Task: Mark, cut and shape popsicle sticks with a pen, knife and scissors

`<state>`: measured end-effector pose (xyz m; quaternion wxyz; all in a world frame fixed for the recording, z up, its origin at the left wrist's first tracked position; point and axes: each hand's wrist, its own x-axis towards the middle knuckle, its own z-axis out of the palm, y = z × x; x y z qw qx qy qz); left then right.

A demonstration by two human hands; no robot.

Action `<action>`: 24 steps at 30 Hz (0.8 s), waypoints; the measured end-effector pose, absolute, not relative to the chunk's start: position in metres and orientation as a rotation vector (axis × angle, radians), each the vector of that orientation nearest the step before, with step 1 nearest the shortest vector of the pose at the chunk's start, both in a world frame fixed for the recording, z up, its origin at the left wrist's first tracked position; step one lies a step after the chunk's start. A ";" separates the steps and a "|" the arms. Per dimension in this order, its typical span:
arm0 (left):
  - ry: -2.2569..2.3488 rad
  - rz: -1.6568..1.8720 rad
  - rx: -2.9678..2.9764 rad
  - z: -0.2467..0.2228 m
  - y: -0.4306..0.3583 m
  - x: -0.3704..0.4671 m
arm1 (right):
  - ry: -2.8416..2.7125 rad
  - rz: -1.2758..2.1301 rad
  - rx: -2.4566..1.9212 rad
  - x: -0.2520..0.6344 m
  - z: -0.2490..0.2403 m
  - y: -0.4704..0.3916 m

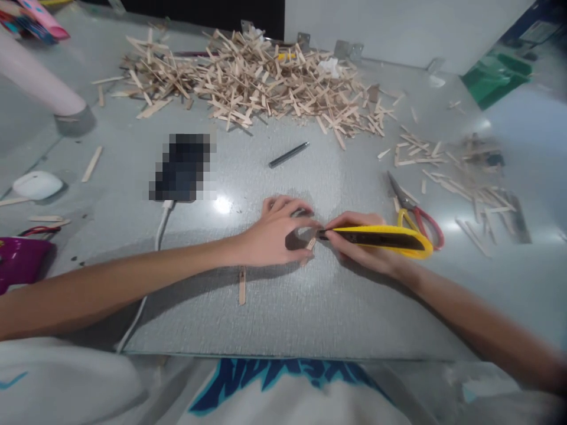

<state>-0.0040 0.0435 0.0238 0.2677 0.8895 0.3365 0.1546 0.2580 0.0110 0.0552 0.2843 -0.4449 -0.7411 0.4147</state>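
My right hand (361, 242) is wrapped round a yellow and black utility knife (381, 237), its tip pointing left. Just left of the tip, my left hand (283, 230) curls over the table with thumb and fingers closed on a short piece of wooden stick (311, 243). The knife tip meets or nearly meets that piece; I cannot tell whether it touches. Below my left wrist another flat wooden stick (242, 288) lies on the table, its upper end close to the forearm.
Many wooden sticks (266, 82) are heaped at the back, with loose ones at right. Scissors (411, 209) with red and yellow handles lie right of the knife. A dark pen-like rod (289, 154), a blurred-out phone (181, 168) on a white cable (160, 227) and a white mouse (38, 185) are also there.
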 end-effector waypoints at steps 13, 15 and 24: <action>0.894 0.419 2.383 0.027 0.042 -0.004 | -2.071 1.000 -1.200 0.256 0.055 0.009; 0.897 0.423 2.384 0.027 0.042 -0.004 | -2.073 0.994 -1.192 0.256 0.054 0.008; 0.869 0.406 2.436 0.025 0.042 -0.004 | -2.076 0.950 -1.155 0.256 0.051 0.008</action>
